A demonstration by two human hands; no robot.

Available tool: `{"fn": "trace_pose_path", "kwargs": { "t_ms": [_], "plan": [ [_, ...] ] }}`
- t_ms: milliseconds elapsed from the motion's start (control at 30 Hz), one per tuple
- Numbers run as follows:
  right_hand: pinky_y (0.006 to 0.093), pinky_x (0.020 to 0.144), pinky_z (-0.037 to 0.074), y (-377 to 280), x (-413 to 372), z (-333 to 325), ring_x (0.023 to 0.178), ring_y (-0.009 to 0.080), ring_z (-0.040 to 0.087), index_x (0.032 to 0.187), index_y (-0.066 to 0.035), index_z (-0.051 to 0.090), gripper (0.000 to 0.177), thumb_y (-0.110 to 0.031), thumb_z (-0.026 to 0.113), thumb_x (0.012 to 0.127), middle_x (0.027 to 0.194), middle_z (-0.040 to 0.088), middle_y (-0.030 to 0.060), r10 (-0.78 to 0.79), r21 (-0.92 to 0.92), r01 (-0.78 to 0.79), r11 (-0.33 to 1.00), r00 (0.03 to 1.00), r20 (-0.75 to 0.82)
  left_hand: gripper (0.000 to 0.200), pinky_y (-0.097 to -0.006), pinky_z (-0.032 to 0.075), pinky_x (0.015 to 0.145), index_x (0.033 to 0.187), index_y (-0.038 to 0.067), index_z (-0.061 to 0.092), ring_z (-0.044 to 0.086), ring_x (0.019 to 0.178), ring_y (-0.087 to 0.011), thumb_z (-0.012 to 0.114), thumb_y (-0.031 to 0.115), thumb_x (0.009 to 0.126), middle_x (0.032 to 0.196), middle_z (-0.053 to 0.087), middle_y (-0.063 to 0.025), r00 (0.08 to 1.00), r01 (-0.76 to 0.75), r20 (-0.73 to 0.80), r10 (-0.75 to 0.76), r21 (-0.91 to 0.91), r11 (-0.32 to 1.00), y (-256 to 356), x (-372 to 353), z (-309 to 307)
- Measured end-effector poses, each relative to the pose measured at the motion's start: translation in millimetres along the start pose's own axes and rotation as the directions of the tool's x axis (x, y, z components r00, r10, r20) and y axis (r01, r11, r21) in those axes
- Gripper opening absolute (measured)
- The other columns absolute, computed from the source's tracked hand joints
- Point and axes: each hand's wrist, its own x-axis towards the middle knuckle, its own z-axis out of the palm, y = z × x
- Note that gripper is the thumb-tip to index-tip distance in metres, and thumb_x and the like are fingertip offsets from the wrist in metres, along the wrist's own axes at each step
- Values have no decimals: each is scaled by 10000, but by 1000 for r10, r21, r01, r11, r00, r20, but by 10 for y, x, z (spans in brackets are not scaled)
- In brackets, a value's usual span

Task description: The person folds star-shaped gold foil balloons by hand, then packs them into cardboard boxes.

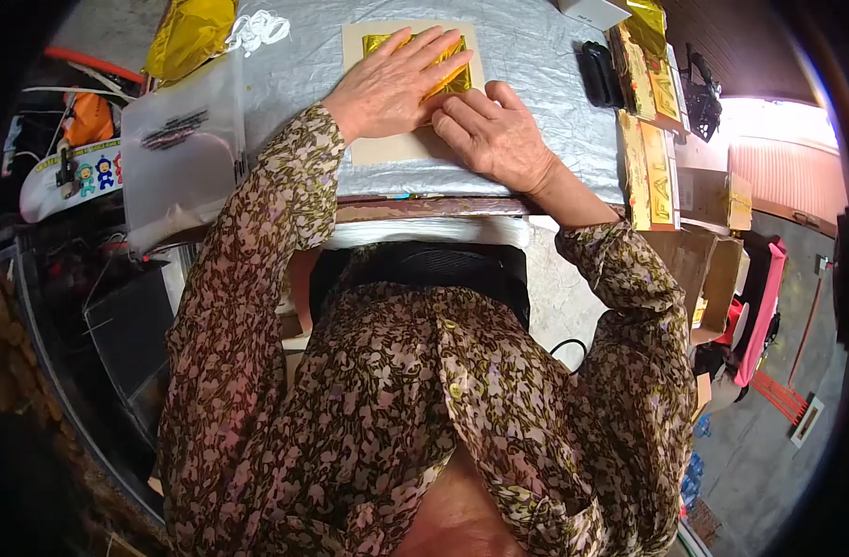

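Note:
My left hand (396, 85) lies flat with its fingers stretched over a shiny gold foil sheet (458, 82). Beneath the foil is a beige board (372, 153) on the silvery table cover. Close beside it, my right hand (495, 139) is closed, its curled fingers at the foil's lower right corner. Whatever those fingertips pinch, if anything, is hidden from view. Most of the foil is covered by the left hand; its gold edges show at the top and right.
Left of the board stands a translucent plastic bin (178, 176), with white cord (259, 31) and a gold foil bundle (190, 37) behind it. A black case (600, 74) and stacked gold-printed paper (653, 172) line the table's right side. Cardboard boxes (717, 278) stand beyond.

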Motion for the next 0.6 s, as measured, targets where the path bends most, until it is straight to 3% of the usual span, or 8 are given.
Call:
{"fn": "trace_pose_path", "kwargs": {
  "t_ms": [100,233,333,467,567,600],
  "plan": [
    [349,800,440,-5,-36,3,924,176,608,1020,-70,664,240,-131,693,790,1060,639,47,25,26,-25,999,1000,11,660,-457,180,1260,1578,188,323,251,1518,-241,553,376,989,1642,281,-78,1000,2,12,-2,43,999,8,7,-24],
    [355,851,448,48,-271,18,912,179,596,1104,-90,704,297,-114,724,809,1069,653,14,87,196,-81,977,996,-20,673,-458,175,1261,1578,188,323,247,1518,-243,512,488,1007,1641,279,-78,999,3,-38,-4,-26,1000,17,-22,-12],
    [364,907,447,43,-390,-46,988,185,604,1180,-121,724,353,-87,750,829,1119,666,15,175,289,-178,941,984,37,692,-452,171,1248,1549,178,374,262,1507,-250,406,613,1011,1609,337,-99,997,-13,-79,15,24,1000,13,-6,9],
    [334,906,441,73,-416,-82,978,184,615,1085,-104,734,226,-106,738,859,1137,696,12,264,428,-256,867,964,41,718,-456,174,1247,1548,174,378,258,1508,-257,390,642,1003,1612,330,-103,998,-2,-69,2,-2,1000,30,-6,-10],
    [353,948,444,79,-453,-64,965,219,631,1068,-80,755,200,-75,747,868,1079,734,66,607,702,-484,522,789,93,729,-458,178,1245,1550,173,377,256,1509,-260,390,651,999,1612,330,-106,997,4,-72,-4,-8,1000,30,-5,7],
    [353,948,444,89,-441,-86,965,219,631,1068,-80,755,200,-75,747,868,1079,734,66,610,702,-487,519,786,94,734,-460,181,1244,1550,172,376,257,1509,-263,394,654,997,1611,331,-109,997,3,-73,-4,-7,1000,30,-11,10]
  ]
}}
